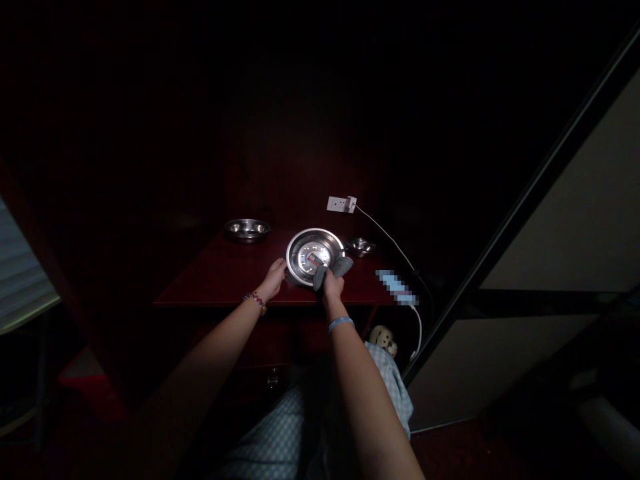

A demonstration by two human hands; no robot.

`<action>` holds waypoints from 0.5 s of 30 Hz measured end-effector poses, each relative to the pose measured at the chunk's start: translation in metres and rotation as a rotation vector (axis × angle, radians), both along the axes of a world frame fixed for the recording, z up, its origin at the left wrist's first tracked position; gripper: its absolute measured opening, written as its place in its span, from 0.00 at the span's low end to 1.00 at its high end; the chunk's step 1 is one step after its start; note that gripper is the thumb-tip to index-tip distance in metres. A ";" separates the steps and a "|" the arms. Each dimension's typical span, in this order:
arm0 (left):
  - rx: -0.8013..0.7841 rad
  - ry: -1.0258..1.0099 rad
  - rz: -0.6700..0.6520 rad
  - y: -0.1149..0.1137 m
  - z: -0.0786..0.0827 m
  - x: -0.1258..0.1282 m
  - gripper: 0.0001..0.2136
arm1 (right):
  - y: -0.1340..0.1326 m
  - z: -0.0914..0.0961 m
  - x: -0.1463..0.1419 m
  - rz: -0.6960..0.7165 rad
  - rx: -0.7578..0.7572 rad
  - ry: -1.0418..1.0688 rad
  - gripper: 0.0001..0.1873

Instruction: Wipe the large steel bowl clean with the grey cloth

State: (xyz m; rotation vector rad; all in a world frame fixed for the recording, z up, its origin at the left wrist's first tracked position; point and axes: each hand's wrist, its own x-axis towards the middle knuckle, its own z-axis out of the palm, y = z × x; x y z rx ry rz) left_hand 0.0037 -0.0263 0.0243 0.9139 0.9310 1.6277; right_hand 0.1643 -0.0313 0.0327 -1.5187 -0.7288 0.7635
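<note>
A shiny steel basin (305,248) with a small red label inside is tilted toward me above the dark red desk. My left hand (275,277) grips its left rim, fingers partly hidden behind it. My right hand (333,286) is closed around a grey cloth (343,267), which lies against the basin's lower right rim and inner side. Farther back on the left stands another steel basin (247,231). A smaller steel bowl (361,248) sits just right of the held basin.
On the back wall a socket (337,204) holds a white charger, whose cable (383,228) runs down the right side. A blurred-out phone-like object (397,287) lies at the desk's right. Beneath it is a spotted plush toy (383,339). A sliding door frame (520,207) rises on the right.
</note>
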 end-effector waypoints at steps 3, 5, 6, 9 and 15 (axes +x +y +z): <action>0.005 -0.014 -0.003 -0.001 0.001 0.001 0.12 | 0.000 -0.001 -0.001 0.014 0.005 0.004 0.17; -0.007 -0.020 0.009 -0.002 0.002 0.001 0.10 | 0.001 -0.002 -0.001 0.022 0.014 0.002 0.18; -0.014 -0.025 0.014 -0.002 0.002 0.002 0.10 | 0.001 -0.003 -0.001 0.025 0.018 0.000 0.18; -0.028 -0.044 0.017 -0.001 0.002 0.001 0.09 | 0.002 -0.004 0.000 0.026 0.024 -0.007 0.18; -0.038 -0.034 0.006 0.002 -0.001 0.001 0.08 | 0.000 -0.001 -0.001 0.028 0.000 -0.018 0.19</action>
